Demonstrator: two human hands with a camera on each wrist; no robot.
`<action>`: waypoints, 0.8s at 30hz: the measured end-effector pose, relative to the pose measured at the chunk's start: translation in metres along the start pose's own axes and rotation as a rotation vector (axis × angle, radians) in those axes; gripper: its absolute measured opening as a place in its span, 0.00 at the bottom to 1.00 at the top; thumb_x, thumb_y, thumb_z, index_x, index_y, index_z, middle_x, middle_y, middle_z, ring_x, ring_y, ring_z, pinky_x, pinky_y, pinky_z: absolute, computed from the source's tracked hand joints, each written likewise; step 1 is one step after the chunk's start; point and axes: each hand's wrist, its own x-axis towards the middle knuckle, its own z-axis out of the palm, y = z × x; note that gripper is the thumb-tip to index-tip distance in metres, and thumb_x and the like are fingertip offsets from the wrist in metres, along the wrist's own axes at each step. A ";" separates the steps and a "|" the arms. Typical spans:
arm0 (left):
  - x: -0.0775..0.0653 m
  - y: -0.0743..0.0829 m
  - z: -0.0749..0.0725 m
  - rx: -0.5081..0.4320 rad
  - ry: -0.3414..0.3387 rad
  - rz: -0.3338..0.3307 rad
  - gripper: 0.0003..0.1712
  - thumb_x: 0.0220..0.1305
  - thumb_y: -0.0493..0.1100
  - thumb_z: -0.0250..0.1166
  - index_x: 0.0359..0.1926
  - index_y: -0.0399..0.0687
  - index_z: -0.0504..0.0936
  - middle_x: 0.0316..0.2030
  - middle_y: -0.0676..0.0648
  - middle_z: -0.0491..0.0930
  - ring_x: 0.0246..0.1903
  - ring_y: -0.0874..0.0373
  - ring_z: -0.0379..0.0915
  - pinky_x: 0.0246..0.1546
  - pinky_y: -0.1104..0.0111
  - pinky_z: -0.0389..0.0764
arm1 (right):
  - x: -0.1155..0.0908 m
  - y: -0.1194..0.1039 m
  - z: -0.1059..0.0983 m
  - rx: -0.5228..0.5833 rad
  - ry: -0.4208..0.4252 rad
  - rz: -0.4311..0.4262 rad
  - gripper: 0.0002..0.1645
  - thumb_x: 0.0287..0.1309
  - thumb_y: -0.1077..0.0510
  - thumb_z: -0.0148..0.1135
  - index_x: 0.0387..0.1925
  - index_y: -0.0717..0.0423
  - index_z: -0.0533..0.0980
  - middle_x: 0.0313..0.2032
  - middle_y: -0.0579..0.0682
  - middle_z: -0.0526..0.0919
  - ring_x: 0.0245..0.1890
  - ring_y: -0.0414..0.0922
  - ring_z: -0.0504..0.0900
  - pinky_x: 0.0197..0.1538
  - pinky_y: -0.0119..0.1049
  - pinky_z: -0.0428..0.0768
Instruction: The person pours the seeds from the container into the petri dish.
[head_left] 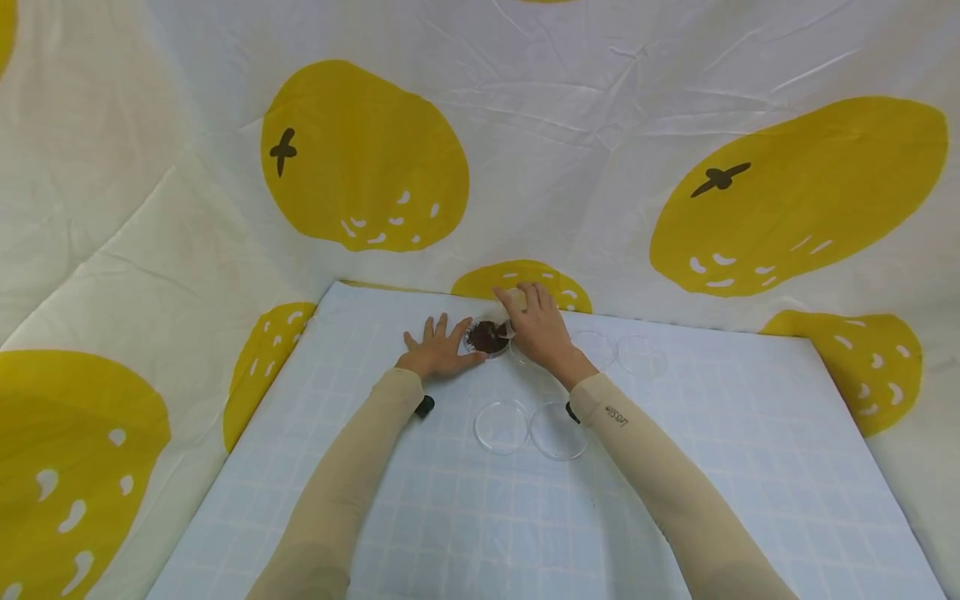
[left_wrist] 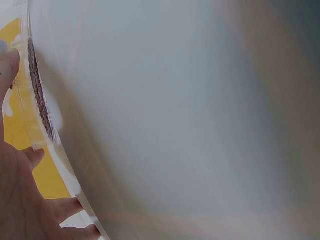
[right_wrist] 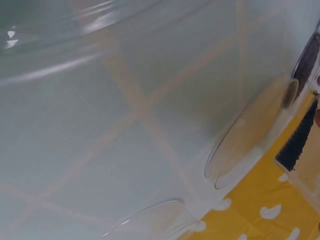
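On checked cloth point(head_left: 450, 517), a dish point(head_left: 486, 338) sits beside wide-spread fingers of the left hand point(head_left: 438, 354), while the right hand point(head_left: 538, 327) grips a tilted container point(right_wrist: 307, 167) whose dark grains point(right_wrist: 299, 139), overtipped, could scatter.

White, yellow-patterned cloth point(head_left: 555, 158) hangs behind a pale checked table point(head_left: 465, 533).

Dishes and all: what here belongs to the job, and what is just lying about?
Seemingly in use:
left hand, at the filled dish
right hand, gripping a clear container
dark granules in dish and container

Seemingly lying about:
near clear dishes
clear dishes on the right
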 end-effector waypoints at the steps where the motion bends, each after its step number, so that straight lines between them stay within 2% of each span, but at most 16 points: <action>1: 0.000 0.000 0.000 -0.003 -0.001 0.000 0.54 0.61 0.82 0.48 0.80 0.68 0.43 0.78 0.35 0.35 0.75 0.32 0.27 0.60 0.25 0.34 | 0.001 0.000 0.000 0.023 -0.023 0.035 0.47 0.55 0.61 0.72 0.74 0.49 0.60 0.64 0.69 0.65 0.65 0.65 0.62 0.70 0.55 0.59; 5: 0.001 0.000 0.000 -0.003 -0.004 -0.003 0.54 0.61 0.82 0.48 0.80 0.69 0.43 0.78 0.35 0.35 0.75 0.33 0.26 0.60 0.25 0.33 | 0.001 0.003 0.003 0.129 -0.077 0.189 0.57 0.49 0.56 0.78 0.76 0.50 0.56 0.64 0.69 0.63 0.66 0.63 0.60 0.70 0.54 0.56; 7: 0.001 0.000 0.000 0.000 -0.005 -0.006 0.54 0.61 0.82 0.48 0.80 0.69 0.43 0.78 0.35 0.35 0.75 0.33 0.26 0.60 0.25 0.34 | 0.001 0.006 0.005 0.197 -0.070 0.245 0.59 0.47 0.54 0.79 0.76 0.52 0.56 0.64 0.70 0.63 0.66 0.63 0.60 0.70 0.55 0.57; 14: 0.005 -0.002 0.004 0.020 -0.005 -0.006 0.54 0.60 0.83 0.46 0.80 0.70 0.42 0.78 0.35 0.34 0.75 0.33 0.26 0.60 0.25 0.34 | -0.007 0.014 0.005 0.509 -0.003 0.396 0.59 0.46 0.54 0.81 0.75 0.54 0.57 0.65 0.67 0.61 0.65 0.62 0.58 0.66 0.56 0.61; 20: 0.003 -0.001 0.002 0.019 -0.013 -0.015 0.55 0.60 0.83 0.45 0.80 0.70 0.41 0.78 0.36 0.33 0.75 0.34 0.25 0.61 0.26 0.34 | -0.013 0.018 0.000 0.661 -0.001 0.439 0.61 0.46 0.54 0.82 0.75 0.54 0.54 0.68 0.67 0.57 0.67 0.62 0.55 0.67 0.58 0.61; 24: -0.001 0.002 0.000 0.008 -0.014 -0.012 0.54 0.61 0.82 0.46 0.80 0.68 0.41 0.78 0.36 0.33 0.75 0.33 0.25 0.61 0.26 0.33 | -0.018 0.022 -0.005 0.763 -0.017 0.463 0.64 0.45 0.53 0.82 0.76 0.54 0.52 0.71 0.62 0.56 0.69 0.60 0.56 0.68 0.58 0.60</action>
